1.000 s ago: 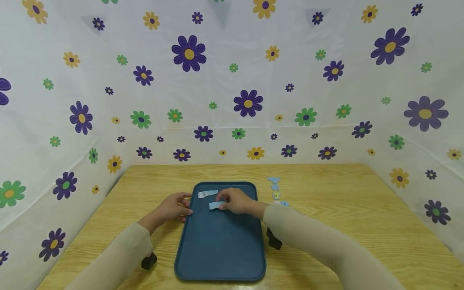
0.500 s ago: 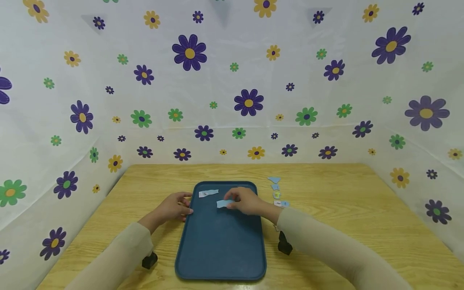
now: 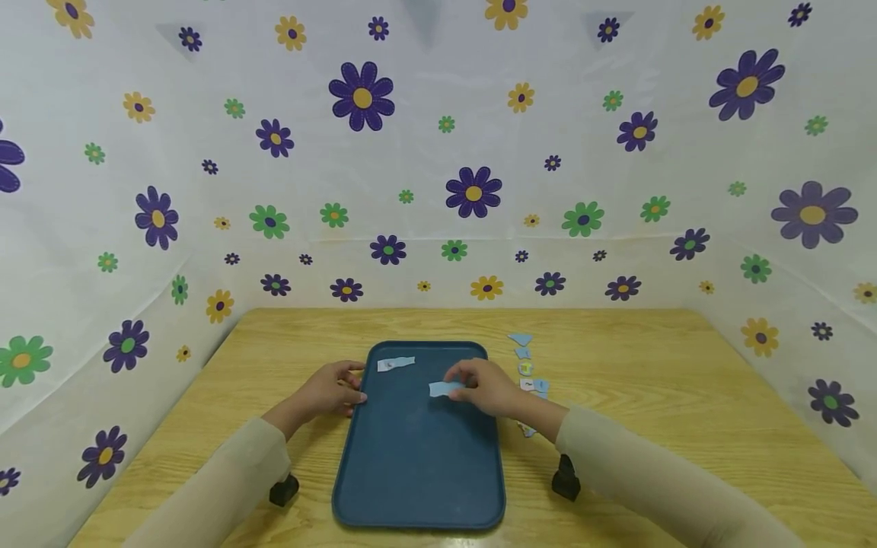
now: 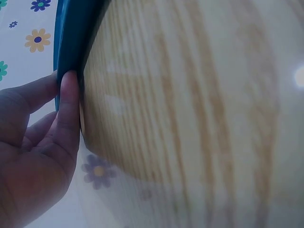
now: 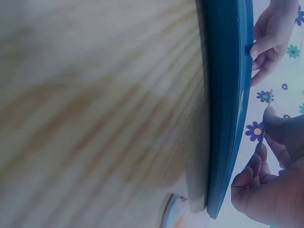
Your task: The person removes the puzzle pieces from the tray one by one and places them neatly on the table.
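Over the right half of a dark blue tray [image 3: 418,472], my right hand [image 3: 492,390] pinches a thin light-blue puzzle-like piece [image 3: 439,389] with wavy edges between thumb and fingers. The right wrist view shows this piece [image 5: 270,98] edge-on, raised off the tray. At the tray's left rim, my left hand [image 3: 323,390] grips the edge. Its thumb lies on one side of the rim and its fingers [image 4: 70,92] on the other in the left wrist view. A white and light-blue strip [image 3: 396,364] lies in the tray's far left corner.
Right of the tray, several small pieces lie in a column on the wooden table [image 3: 617,380]. They include a light-blue triangle [image 3: 521,339], a round yellow-green piece [image 3: 525,368] and a white-and-blue piece [image 3: 534,384]. A flower-printed white cloth [image 3: 411,152] stands behind and at both sides.
My right hand has moved right across the tray with the light-blue piece, away from the strip in the far left corner. The left hand stays at the rim.
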The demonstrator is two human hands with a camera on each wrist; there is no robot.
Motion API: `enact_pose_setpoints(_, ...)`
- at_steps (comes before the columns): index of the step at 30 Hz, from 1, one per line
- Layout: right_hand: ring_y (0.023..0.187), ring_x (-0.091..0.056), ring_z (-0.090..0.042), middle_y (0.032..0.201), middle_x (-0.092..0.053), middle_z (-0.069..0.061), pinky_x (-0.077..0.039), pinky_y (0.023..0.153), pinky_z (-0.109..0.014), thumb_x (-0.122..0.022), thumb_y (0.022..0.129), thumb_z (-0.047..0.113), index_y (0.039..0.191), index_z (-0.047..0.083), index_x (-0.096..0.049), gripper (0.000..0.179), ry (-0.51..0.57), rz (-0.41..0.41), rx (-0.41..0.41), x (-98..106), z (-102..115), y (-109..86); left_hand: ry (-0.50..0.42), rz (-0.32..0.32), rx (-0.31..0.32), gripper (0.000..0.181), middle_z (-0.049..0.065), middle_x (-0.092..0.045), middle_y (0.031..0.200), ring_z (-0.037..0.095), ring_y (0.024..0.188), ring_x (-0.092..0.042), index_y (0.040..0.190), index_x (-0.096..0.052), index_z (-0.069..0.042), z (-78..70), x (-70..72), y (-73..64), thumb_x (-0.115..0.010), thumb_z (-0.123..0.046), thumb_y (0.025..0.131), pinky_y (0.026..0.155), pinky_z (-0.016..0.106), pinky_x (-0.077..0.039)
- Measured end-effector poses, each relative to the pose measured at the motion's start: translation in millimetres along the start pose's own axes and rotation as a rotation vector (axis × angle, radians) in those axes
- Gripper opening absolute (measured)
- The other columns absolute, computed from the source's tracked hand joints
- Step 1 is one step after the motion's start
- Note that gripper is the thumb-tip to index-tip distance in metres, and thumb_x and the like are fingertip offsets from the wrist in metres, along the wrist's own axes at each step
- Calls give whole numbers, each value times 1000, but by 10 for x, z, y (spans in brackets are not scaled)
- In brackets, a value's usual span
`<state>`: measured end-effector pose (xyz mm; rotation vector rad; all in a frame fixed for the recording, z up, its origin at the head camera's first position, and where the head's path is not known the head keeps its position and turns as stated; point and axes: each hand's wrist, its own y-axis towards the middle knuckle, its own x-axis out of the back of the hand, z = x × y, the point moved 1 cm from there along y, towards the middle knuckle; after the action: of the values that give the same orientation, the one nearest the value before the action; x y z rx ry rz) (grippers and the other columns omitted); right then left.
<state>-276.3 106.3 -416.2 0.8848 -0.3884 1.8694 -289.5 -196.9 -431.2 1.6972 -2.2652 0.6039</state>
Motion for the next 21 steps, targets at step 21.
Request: enact_pose_setpoints(21,69,-45,-19,84,-51,0,-39,53,-26,-72,87,8,102,11,-71,15,84,-57,6,171,-87,-405,13,-6,14,59,14,-53,100,21,70,-58,142,-44,1,-25,4,-16,-67,5,88,63,34,-57)
